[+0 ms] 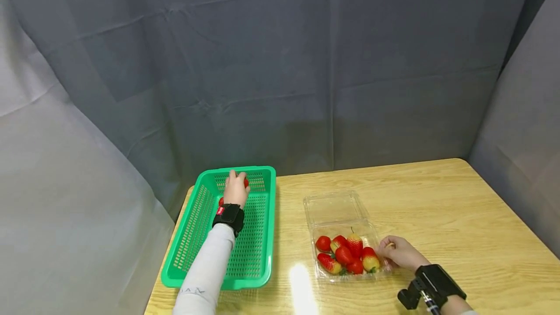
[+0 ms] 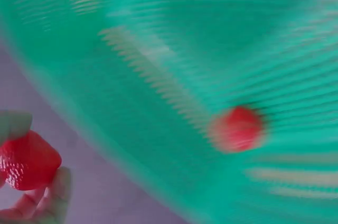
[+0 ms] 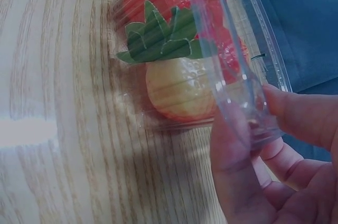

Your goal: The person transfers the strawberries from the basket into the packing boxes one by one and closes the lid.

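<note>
Grey cloth hangs behind and on both sides of a wooden table, and its folds hide whatever is behind.

On the table's left part lies a green perforated basket. The left hand is inside it, at the far end, with the fingers curled round a red strawberry. From the head view only a small red edge of this fruit shows beside the fingers. The left wrist view shows it better, pinched between the fingertips, but the picture is very blurred and the hand is cut off at the corner. A second strawberry lies on the basket floor near the wrist strap, mostly hidden by the hand (in the left wrist view it is only a red smear on the green mesh).

To the right stands a clear plastic clamshell box with its lid open toward the back, and a group of strawberries lies in it. The right hand pinches the box's near right corner between thumb and fingers. In the right wrist view the transparent wall distorts the fruits behind it, and one pale yellowish strawberry with green leaves presses against the wall.
</note>
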`<action>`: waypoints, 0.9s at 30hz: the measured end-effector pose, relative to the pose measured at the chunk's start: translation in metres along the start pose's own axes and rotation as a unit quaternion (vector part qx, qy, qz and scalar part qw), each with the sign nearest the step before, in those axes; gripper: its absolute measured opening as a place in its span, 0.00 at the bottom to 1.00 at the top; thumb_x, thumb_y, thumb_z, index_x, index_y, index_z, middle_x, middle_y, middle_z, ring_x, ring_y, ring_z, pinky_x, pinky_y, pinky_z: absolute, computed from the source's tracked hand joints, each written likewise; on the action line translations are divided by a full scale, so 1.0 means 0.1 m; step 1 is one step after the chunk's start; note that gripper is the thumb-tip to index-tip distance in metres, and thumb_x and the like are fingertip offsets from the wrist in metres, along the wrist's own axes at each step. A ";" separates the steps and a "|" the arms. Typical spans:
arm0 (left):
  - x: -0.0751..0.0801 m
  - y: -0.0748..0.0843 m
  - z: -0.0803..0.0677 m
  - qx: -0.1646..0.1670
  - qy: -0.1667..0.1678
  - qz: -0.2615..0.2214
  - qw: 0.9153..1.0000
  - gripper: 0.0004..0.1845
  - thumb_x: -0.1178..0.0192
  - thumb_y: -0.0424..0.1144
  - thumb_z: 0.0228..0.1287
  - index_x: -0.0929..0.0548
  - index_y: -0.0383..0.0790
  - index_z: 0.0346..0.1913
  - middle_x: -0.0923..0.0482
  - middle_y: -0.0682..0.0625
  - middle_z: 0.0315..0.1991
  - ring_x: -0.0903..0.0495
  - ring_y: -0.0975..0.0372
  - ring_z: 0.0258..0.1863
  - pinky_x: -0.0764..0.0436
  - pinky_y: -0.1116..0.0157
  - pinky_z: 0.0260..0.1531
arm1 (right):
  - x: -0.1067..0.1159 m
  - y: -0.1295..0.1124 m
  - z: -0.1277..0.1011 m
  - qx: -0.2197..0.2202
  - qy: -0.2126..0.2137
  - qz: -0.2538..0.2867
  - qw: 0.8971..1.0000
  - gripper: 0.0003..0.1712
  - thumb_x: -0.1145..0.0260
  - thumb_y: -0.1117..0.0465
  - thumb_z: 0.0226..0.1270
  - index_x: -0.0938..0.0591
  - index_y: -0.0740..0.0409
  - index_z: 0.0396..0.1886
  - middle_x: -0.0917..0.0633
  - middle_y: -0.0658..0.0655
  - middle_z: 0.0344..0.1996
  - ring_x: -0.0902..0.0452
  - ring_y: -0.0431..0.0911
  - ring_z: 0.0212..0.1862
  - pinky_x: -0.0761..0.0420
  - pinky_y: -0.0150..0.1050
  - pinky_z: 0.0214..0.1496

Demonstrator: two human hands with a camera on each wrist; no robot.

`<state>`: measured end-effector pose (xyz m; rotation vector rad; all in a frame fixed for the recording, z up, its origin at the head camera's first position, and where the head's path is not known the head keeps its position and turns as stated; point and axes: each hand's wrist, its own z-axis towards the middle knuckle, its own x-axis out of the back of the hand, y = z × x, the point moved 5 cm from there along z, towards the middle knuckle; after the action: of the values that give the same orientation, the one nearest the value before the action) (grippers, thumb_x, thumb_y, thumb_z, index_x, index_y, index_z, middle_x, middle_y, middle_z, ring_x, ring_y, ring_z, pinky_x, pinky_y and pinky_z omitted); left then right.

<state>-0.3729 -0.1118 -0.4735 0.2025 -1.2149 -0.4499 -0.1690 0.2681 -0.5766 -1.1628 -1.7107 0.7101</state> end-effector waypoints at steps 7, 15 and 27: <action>0.56 1.18 -0.04 -0.183 0.073 -0.057 0.979 0.19 0.34 0.29 0.50 0.21 0.38 0.48 0.32 0.42 0.43 0.28 0.50 0.41 0.22 0.58 0.37 | 0.01 0.00 0.00 -0.001 -0.001 -0.002 1.000 0.11 0.41 0.63 0.64 0.31 0.68 0.33 0.28 0.53 0.19 0.29 0.43 0.19 0.30 0.33 0.23; 0.04 2.05 -0.77 -0.331 -0.022 -0.036 0.943 0.17 0.34 0.33 0.50 0.21 0.44 0.45 0.33 0.48 0.40 0.29 0.59 0.39 0.23 0.72 0.31 | 0.00 0.01 0.02 -0.005 -0.003 0.006 1.000 0.12 0.41 0.63 0.64 0.32 0.68 0.35 0.28 0.54 0.18 0.28 0.44 0.18 0.27 0.34 0.24; -1.03 1.85 -1.47 -0.298 -0.136 0.118 0.937 0.09 0.37 0.35 0.50 0.16 0.52 0.35 0.28 0.52 0.35 0.26 0.61 0.30 0.24 0.71 0.25 | -0.03 0.03 0.05 -0.024 0.013 0.007 1.000 0.11 0.41 0.63 0.63 0.31 0.68 0.36 0.29 0.54 0.19 0.28 0.44 0.19 0.26 0.36 0.25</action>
<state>-0.2220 0.0856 -0.5412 -0.5381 -1.2964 -0.6265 -0.1719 0.2673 -0.5826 -1.2129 -1.7083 0.6630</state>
